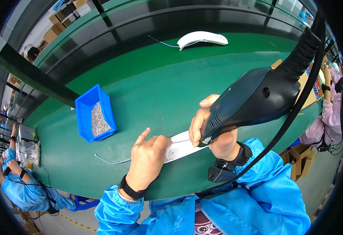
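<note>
A long white plastic part (179, 152) lies on the green bench in front of me, with a thin pale wire (114, 161) running out past its left end. My left hand (148, 153) holds that end, its fingers curled over the edge and one outer finger sticking out. Above the part's right end, my right hand (220, 137) is wrapped around the front of a black corded power tool, seemingly an electric screwdriver (254, 96). The tool's body hides its tip and some of my right fingers.
Left of my hands stands a blue bin (95, 113) of small metal pieces, probably screws. A curved white part (202, 38) with a wire rests at the back. The tool's black cable (285, 125) loops past my right arm. A co-worker in blue (26, 188) sits at left.
</note>
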`<state>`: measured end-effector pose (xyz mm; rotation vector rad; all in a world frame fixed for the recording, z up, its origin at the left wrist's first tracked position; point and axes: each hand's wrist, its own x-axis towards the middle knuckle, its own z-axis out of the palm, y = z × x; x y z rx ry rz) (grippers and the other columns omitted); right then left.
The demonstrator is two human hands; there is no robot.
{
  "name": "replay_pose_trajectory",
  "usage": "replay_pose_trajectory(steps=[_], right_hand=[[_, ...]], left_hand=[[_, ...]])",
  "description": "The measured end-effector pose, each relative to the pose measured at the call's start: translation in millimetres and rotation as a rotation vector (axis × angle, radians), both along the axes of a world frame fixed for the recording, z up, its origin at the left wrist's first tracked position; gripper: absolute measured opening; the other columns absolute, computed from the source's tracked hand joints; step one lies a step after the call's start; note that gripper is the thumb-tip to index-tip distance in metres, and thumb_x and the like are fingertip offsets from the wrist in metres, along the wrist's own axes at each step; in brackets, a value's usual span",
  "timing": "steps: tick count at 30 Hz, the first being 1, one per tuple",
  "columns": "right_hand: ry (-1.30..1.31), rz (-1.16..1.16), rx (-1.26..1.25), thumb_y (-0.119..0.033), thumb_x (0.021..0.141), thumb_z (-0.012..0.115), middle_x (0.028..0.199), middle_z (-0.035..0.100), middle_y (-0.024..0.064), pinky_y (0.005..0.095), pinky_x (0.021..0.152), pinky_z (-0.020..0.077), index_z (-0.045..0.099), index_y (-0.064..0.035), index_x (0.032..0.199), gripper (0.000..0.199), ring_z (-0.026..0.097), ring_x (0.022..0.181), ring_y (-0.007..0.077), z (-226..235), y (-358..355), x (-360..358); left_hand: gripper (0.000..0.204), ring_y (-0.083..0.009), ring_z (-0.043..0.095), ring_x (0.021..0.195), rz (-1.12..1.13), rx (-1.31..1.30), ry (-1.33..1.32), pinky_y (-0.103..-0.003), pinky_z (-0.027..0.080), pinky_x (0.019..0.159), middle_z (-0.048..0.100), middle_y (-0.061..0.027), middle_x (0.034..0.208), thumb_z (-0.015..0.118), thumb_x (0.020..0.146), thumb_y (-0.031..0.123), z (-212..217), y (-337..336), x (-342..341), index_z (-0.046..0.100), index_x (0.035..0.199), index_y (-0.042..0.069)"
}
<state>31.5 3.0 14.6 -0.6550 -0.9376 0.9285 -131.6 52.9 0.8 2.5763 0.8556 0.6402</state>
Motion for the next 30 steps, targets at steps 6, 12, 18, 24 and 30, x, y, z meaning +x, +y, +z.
replay_pose_trajectory(steps=[6, 12, 18, 24, 30], right_hand=[[-0.030, 0.013, -0.011, -0.065, 0.064, 0.056, 0.056, 0.050, 0.0081, 0.0247, 0.042, 0.0426, 0.031, -0.0043, 0.113, 0.081, 0.051, 0.045, 0.0153, 3, 2, 3], [-0.036, -0.004, -0.002, -0.065, 0.064, 0.056, 0.057, 0.050, 0.0081, 0.0246, 0.042, 0.0426, 0.031, -0.0042, 0.112, 0.081, 0.050, 0.045, 0.0151, 3, 3, 7], [-0.022, 0.031, -0.002, -0.062, 0.064, 0.058, 0.058, 0.051, 0.0080, 0.0240, 0.042, 0.0431, 0.034, -0.0041, 0.110, 0.078, 0.051, 0.045, 0.0147, 4, 4, 6], [0.000, 0.052, 0.013, -0.060, 0.064, 0.061, 0.057, 0.051, 0.0076, 0.0234, 0.041, 0.0421, 0.037, -0.0045, 0.107, 0.075, 0.051, 0.045, 0.0141, 0, 6, 9], [0.020, 0.031, 0.018, -0.059, 0.063, 0.062, 0.055, 0.050, 0.0065, 0.0228, 0.040, 0.0407, 0.037, -0.0027, 0.106, 0.075, 0.049, 0.043, 0.0129, 3, 4, 8]], left_hand=[[0.010, -0.0233, 0.057, 0.059, 0.002, 0.053, -0.024, -0.044, 0.042, 0.087, 0.056, -0.0068, 0.064, 0.055, 0.069, -0.001, -6, -1, 3, 0.054, 0.076, 0.006], [0.012, -0.0234, 0.056, 0.057, -0.003, 0.090, -0.012, -0.045, 0.042, 0.086, 0.054, -0.0063, 0.063, 0.054, 0.067, -0.001, -7, -1, 5, 0.053, 0.076, 0.006], [0.012, -0.0230, 0.056, 0.056, 0.004, 0.094, -0.013, -0.045, 0.042, 0.086, 0.053, -0.0062, 0.062, 0.054, 0.067, -0.001, -6, -3, 8, 0.053, 0.076, 0.006], [0.012, -0.0241, 0.056, 0.057, 0.033, 0.088, 0.003, -0.045, 0.043, 0.085, 0.054, -0.0070, 0.062, 0.053, 0.067, -0.003, -7, -3, 13, 0.053, 0.075, 0.006], [0.012, -0.0247, 0.057, 0.058, 0.025, 0.109, -0.006, -0.045, 0.043, 0.084, 0.055, -0.0075, 0.062, 0.053, 0.067, -0.003, -7, -7, 16, 0.054, 0.075, 0.006]])
